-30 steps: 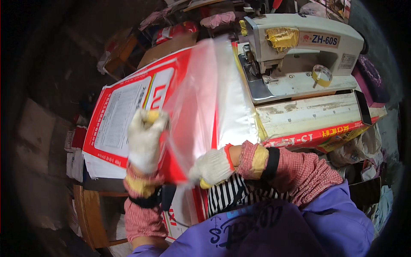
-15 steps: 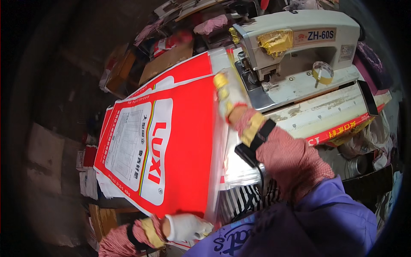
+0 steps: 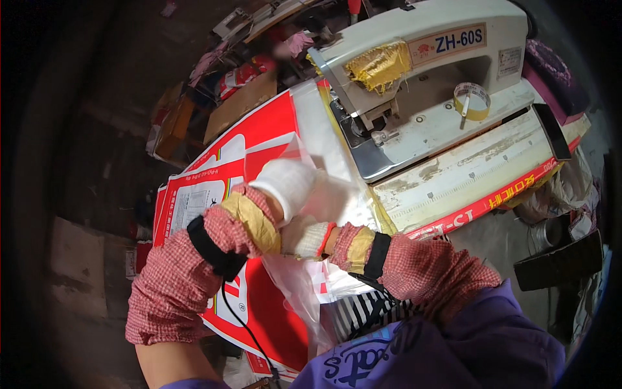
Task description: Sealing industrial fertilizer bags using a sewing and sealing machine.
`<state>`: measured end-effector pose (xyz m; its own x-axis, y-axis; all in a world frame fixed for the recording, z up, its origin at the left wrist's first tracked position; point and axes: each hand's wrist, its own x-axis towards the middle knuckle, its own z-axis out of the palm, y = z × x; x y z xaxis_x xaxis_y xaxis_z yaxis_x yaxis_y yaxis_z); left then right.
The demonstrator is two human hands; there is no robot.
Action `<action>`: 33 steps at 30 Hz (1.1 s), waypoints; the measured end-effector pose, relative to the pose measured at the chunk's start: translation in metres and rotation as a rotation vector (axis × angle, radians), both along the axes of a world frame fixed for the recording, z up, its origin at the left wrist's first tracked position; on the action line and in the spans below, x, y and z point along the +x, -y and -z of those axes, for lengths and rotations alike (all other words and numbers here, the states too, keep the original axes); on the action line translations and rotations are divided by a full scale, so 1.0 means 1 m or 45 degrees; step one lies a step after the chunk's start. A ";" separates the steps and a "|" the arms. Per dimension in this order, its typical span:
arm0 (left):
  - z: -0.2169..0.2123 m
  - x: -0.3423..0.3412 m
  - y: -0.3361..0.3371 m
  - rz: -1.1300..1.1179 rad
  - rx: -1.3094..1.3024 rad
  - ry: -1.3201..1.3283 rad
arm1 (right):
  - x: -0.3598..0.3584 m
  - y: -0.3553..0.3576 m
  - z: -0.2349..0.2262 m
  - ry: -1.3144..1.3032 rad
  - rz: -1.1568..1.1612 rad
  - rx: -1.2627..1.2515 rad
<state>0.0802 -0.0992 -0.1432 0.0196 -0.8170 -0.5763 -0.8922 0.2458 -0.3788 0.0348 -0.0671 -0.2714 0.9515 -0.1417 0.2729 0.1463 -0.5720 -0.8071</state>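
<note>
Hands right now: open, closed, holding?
Left hand: by the red sack, fingers indistinct; grip can't be told.
Right hand: fingers partly hidden by left cuff; can't tell.

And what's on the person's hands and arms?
The left hand and right hand wear white fabric gloves, the right one's cuff edged red. Past these come red checked cloth sleeves with yellowish bands and black straps. A thin black cable hangs below the left strap.

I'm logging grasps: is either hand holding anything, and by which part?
Cannot be told: the left hand and right hand are at the clear plastic edge of the red-and-white bag, but no finger grip shows clearly.
</note>
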 end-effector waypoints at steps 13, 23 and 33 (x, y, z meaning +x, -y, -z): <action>-0.033 0.048 0.068 -0.345 -0.720 0.489 | -0.004 -0.045 -0.004 0.399 -0.365 -0.871; -0.171 0.053 0.089 -0.411 -0.999 0.579 | -0.113 -0.020 0.071 -0.129 -0.175 0.320; -0.141 0.016 0.075 -0.373 -0.720 0.742 | -0.199 0.033 -0.016 0.064 1.271 -0.010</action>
<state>0.0958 -0.1739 -0.0026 0.4405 -0.8940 0.0826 -0.5157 -0.3272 -0.7918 -0.1639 -0.0999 -0.2550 0.3847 -0.8680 0.3140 -0.3706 -0.4567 -0.8087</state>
